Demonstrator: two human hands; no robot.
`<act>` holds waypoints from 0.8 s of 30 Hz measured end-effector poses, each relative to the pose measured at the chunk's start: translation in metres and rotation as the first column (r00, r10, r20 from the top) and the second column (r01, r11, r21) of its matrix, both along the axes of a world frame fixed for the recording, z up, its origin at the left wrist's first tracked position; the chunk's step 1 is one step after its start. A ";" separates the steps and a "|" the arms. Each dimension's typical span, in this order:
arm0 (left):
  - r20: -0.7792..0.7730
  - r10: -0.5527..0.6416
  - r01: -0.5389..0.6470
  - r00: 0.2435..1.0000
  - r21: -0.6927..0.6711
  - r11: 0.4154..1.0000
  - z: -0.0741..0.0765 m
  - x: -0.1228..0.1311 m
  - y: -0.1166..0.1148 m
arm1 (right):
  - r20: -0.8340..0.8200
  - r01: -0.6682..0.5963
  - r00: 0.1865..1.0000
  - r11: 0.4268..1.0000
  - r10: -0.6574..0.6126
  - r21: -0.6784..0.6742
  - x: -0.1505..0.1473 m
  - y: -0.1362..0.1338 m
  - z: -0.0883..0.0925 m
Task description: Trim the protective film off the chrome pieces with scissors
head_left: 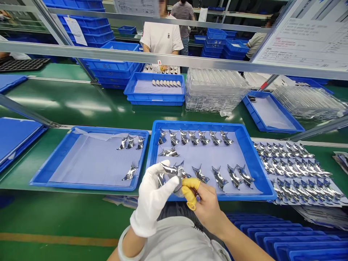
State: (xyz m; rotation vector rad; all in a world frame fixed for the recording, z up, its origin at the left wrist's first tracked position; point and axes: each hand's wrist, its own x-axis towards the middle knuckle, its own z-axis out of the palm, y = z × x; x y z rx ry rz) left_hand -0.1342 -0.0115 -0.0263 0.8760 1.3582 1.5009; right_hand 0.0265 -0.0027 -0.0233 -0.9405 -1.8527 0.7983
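My left hand [152, 197], in a white glove, pinches a shiny chrome curved part [169, 169] above the front of the middle blue tray [259, 165]. My right hand [205, 203], with yellow finger cots on its fingers, is closed close beside it. The blue end of a thin pen-like stick [198, 198] pokes out between its fingers. Between the hands shows a grey patch [178, 184]; whether it is cloth or metal I cannot tell. Similar chrome parts [194, 137] lie on white paper in the tray, in a back row and a front row.
At the left a blue tray [40, 177] holds several chrome parts. Rows of them lie on a white sheet [310, 145] at the right. Clear plastic trays [214, 90] are stacked behind, below a metal rail [190, 59]. A co-worker [161, 36] stands opposite.
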 end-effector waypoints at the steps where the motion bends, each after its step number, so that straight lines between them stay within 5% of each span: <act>1: -0.014 0.030 -0.030 0.999 0.000 1.000 0.002 0.004 0.002 | 0.045 -0.009 0.999 0.996 0.005 0.092 0.000 -0.001 -0.004; 6: -0.074 0.102 -0.105 0.992 -0.037 0.994 0.005 0.005 0.005 | 0.185 -0.083 0.982 0.950 0.027 0.301 0.000 -0.004 -0.020; 13: -0.216 0.133 -0.134 0.967 0.009 0.991 -0.001 -0.012 -0.002 | 0.058 -0.038 0.998 0.963 0.023 0.266 -0.002 0.001 -0.008; 24: -0.079 -0.013 0.019 0.997 0.071 0.997 -0.005 -0.002 -0.005 | 0.015 -0.005 1.000 0.979 0.002 0.204 0.000 0.002 0.002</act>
